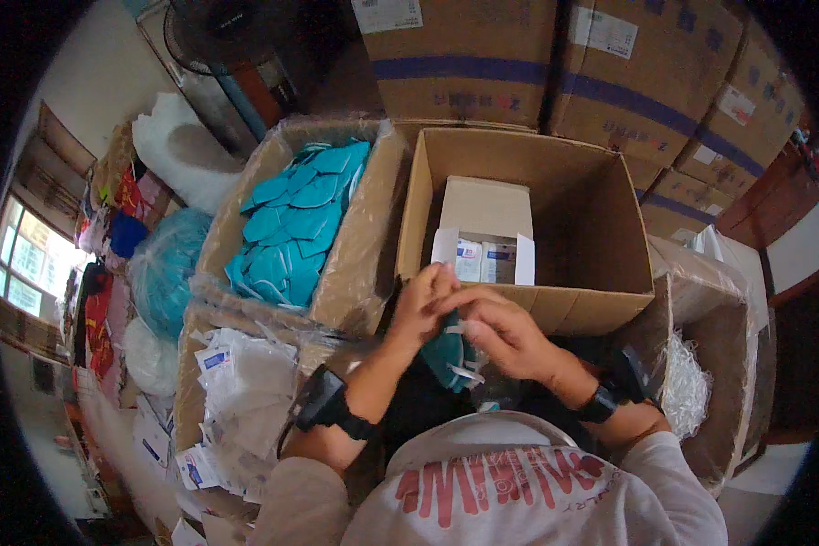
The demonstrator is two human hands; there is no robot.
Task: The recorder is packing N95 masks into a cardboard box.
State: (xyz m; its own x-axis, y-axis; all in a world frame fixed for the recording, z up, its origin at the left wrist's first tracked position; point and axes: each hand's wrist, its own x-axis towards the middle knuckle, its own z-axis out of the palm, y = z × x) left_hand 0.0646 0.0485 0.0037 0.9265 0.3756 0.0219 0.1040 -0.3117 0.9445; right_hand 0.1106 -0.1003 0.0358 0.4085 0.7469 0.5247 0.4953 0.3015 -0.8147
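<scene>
A teal folded face mask [442, 360] with white straps hangs below my two hands, in front of my chest. My left hand [420, 305] is closed at the mask's upper end, its fingertips pinched together. My right hand [510, 338] is curled beside it, fingers bent over the mask's top and a white strap. Its fingertips meet the left hand's, and they partly hide the mask. Just beyond both hands stands a brown cardboard carton [601, 296], holding a smaller open box [487, 207] with white printed packets [484, 261] inside.
Left of the carton, a plastic-lined box [355, 273] holds a heap of teal masks [291, 218]. Clear printed bags [246, 391] fill a box at near left. On the right, another box [728, 400] contains white strips [685, 387]. Stacked cartons [464, 64] line the back.
</scene>
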